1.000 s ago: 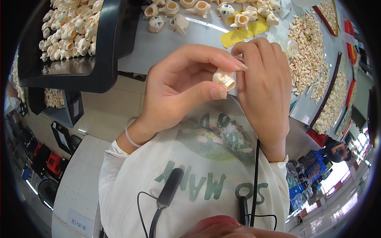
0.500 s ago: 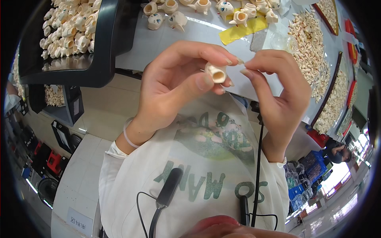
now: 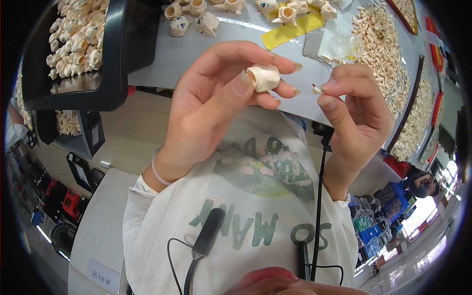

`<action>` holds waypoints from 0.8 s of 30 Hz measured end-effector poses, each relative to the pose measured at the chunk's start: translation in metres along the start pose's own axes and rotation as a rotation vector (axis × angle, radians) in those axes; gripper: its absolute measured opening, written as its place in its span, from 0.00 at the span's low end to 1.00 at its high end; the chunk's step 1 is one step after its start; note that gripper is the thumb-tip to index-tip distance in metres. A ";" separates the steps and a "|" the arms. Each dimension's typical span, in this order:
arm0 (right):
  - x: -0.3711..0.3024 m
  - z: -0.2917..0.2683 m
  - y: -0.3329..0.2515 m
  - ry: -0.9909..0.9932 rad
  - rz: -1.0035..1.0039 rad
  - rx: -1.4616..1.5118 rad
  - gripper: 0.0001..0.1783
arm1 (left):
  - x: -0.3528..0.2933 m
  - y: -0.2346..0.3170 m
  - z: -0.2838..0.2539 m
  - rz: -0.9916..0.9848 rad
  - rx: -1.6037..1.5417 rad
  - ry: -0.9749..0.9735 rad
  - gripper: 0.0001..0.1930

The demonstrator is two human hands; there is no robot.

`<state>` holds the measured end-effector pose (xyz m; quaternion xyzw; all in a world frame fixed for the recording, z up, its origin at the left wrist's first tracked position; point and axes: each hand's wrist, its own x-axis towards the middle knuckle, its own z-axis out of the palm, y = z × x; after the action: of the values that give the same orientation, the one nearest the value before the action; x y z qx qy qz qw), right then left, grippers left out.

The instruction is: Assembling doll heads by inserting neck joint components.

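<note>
My left hand (image 3: 194, 110) holds a small cream hollow doll head (image 3: 265, 77) between thumb and fingers, its round opening turned toward the thumb. Nothing painted shows on the side I see. To the right, apart from it, my right hand (image 3: 361, 110) pinches a tiny cream piece (image 3: 317, 90) with a red tip between thumb and forefinger. The red tip points toward the doll head. Both hands are raised over the near edge of the grey table (image 3: 221, 32).
At the upper left stands a black bin (image 3: 130, 49) full of doll heads. Several more heads, some with painted blue eyes (image 3: 180, 25), lie along the far side. Yellow tape (image 3: 292, 32), a grey pad (image 3: 312, 43), a clear round dish (image 3: 340, 45) and a pile of small cream parts (image 3: 381, 49) sit to the right.
My hands have moved apart. The doll head has turned so its opening faces left, and the right hand has shifted right, where the red-tipped piece now shows.
</note>
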<state>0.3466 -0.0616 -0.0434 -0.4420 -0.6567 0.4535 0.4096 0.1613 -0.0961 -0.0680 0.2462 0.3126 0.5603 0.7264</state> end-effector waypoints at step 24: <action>-0.001 -0.002 0.006 0.064 -0.083 0.097 0.08 | 0.004 -0.013 -0.003 0.413 0.449 -0.072 0.19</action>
<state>0.3499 -0.0615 -0.0485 -0.4081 -0.6382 0.4530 0.4699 0.1689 -0.0954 -0.0801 0.4786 0.3458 0.6040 0.5353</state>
